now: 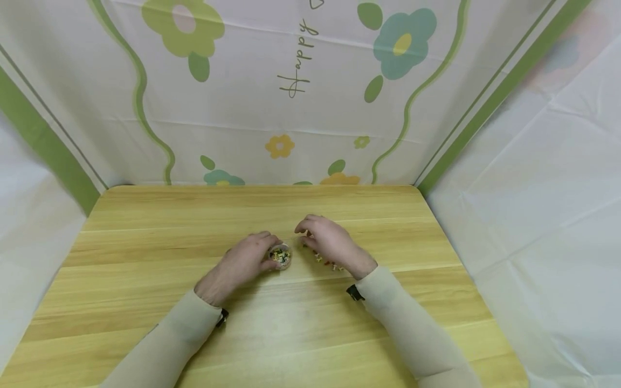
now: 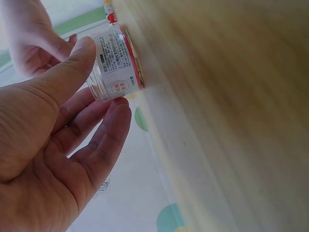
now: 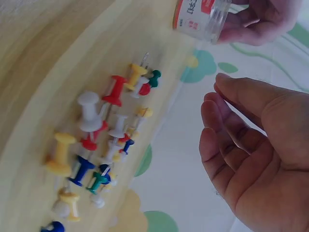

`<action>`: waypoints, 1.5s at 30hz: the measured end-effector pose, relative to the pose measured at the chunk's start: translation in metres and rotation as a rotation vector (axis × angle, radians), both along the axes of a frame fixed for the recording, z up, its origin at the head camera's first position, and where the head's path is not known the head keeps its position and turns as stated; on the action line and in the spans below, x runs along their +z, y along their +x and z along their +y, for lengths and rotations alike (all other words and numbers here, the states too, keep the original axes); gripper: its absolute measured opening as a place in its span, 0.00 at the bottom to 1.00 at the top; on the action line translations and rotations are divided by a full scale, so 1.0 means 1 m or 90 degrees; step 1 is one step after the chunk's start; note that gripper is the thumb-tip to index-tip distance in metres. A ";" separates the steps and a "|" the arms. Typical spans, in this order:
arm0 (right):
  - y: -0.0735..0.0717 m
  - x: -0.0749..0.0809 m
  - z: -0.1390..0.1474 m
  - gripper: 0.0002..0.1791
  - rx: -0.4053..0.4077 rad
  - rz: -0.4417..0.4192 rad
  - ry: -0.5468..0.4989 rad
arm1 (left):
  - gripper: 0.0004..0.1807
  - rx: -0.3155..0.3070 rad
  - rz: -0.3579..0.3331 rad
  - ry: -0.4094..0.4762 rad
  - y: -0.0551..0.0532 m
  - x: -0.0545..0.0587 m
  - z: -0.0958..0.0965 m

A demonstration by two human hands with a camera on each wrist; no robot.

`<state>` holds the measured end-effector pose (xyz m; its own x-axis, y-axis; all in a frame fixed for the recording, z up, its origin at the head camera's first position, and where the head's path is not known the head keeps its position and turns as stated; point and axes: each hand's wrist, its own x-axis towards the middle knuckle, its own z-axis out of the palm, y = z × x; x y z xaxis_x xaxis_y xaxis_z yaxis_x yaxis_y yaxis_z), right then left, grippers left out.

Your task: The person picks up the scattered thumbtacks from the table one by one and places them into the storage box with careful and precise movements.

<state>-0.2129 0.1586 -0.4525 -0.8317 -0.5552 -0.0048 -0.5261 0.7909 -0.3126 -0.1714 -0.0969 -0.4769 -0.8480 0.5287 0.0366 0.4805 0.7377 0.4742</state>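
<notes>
My left hand (image 1: 245, 257) holds a small clear plastic jar (image 2: 113, 63) by its upper rim, thumb on one side and fingers on the other. The jar stands upright on the table, a white and red printed label round its side. From above, push pins (image 1: 280, 255) in yellow, green and white show inside it. My right hand (image 3: 256, 145) hovers just right of the jar, above loose push pins (image 3: 89, 111). Its fingers are loosely bent, thumb near the fingertips, with nothing visible between them. The loose pins are red, white, yellow, blue and green, scattered in a band.
The wood-grain table (image 1: 271, 334) has rounded corners and reaches the back curtain (image 1: 252, 97), which is printed with flowers and the word Happy. White sheeting (image 1: 543, 205) hangs along both sides. A black strap (image 1: 356, 292) shows at the right sleeve, another at the left.
</notes>
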 end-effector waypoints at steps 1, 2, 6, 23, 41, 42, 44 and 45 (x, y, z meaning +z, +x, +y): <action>-0.001 -0.001 0.001 0.14 -0.005 -0.004 0.000 | 0.28 0.001 0.000 -0.001 0.000 0.000 0.000; -0.002 -0.003 0.002 0.14 -0.010 -0.007 0.002 | 0.28 0.001 -0.001 -0.001 0.000 0.000 0.000; -0.004 -0.009 0.004 0.13 -0.026 -0.012 0.007 | 0.29 0.005 -0.007 0.001 0.000 0.000 0.000; -0.008 -0.024 0.000 0.08 -0.029 -0.003 0.064 | 0.28 0.006 -0.015 0.014 0.000 0.000 0.000; -0.012 -0.024 -0.002 0.09 -0.041 -0.008 0.081 | 0.28 0.012 -0.032 0.014 -0.002 0.000 0.000; -0.012 -0.024 -0.002 0.09 -0.042 -0.007 0.080 | 0.28 0.012 -0.031 0.014 -0.002 0.000 0.000; -0.012 -0.024 -0.003 0.09 -0.044 -0.005 0.076 | 0.28 0.011 -0.031 0.014 -0.002 0.000 0.000; -0.011 -0.023 -0.004 0.09 -0.044 -0.004 0.074 | 0.28 0.011 -0.031 0.015 -0.002 0.000 0.000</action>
<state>-0.2239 0.1550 -0.4759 -0.8680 -0.4915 -0.0711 -0.4671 0.8566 -0.2190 -0.1729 -0.0968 -0.4773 -0.8584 0.5130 0.0069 0.4430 0.7343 0.5144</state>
